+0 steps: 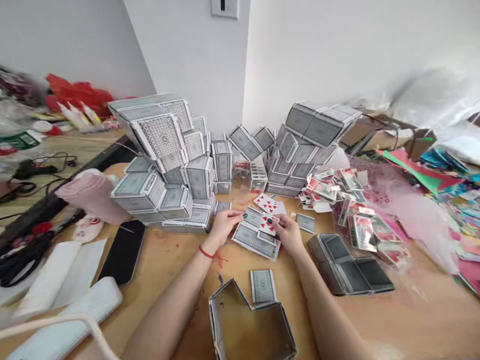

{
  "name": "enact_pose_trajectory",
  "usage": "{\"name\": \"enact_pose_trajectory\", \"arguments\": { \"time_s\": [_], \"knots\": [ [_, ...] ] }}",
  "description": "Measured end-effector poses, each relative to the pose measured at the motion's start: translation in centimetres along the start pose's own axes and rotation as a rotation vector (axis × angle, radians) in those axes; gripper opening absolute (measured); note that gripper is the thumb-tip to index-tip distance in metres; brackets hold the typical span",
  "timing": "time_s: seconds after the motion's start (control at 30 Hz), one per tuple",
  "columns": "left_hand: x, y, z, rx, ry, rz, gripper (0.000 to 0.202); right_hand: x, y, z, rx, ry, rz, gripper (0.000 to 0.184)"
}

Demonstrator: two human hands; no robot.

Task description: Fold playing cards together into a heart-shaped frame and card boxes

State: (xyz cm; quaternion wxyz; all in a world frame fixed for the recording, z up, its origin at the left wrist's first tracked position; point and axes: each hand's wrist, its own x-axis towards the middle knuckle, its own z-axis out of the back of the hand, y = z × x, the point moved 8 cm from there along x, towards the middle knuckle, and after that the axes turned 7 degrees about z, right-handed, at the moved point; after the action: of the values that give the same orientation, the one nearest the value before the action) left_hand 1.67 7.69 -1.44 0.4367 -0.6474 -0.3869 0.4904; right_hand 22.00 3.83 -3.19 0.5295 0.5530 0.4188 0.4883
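Observation:
My left hand (224, 226) rests on the wooden table (180, 260) with its fingers curled against a spread of face-down playing cards (255, 239). A red string bracelet circles that wrist. My right hand (288, 232) pinches a face-up card with red hearts (268, 224) over the same spread. More face-up red cards (267, 203) lie just beyond the hands. A small face-down deck (262, 286) lies nearer me, beside an open grey card box (249, 325).
Stacks of grey-patterned card boxes (165, 165) rise at the left and at the back right (311, 135). Loose packs in red wrappers (348, 205) lie at the right, near flat dark sleeves (348, 267). A black phone (123, 252) lies left.

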Motion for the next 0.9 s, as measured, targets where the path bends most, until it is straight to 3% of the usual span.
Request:
{"name": "enact_pose_trajectory", "arguments": {
  "time_s": [0.43,0.73,0.9],
  "knots": [
    [-0.4,-0.6,-0.9,0.224,0.002,-0.039,0.032,-0.7,1.7,-2.0,-0.043,0.081,-0.037,0.038],
    [-0.6,-0.6,-0.5,0.194,-0.032,-0.003,0.032,-1.0,2.0,-3.0,0.029,0.247,-0.067,0.036],
    [-0.6,-0.7,-0.5,0.204,-0.032,-0.03,0.029,-1.1,2.1,-3.0,0.004,0.235,-0.066,0.038]
  ]
}}
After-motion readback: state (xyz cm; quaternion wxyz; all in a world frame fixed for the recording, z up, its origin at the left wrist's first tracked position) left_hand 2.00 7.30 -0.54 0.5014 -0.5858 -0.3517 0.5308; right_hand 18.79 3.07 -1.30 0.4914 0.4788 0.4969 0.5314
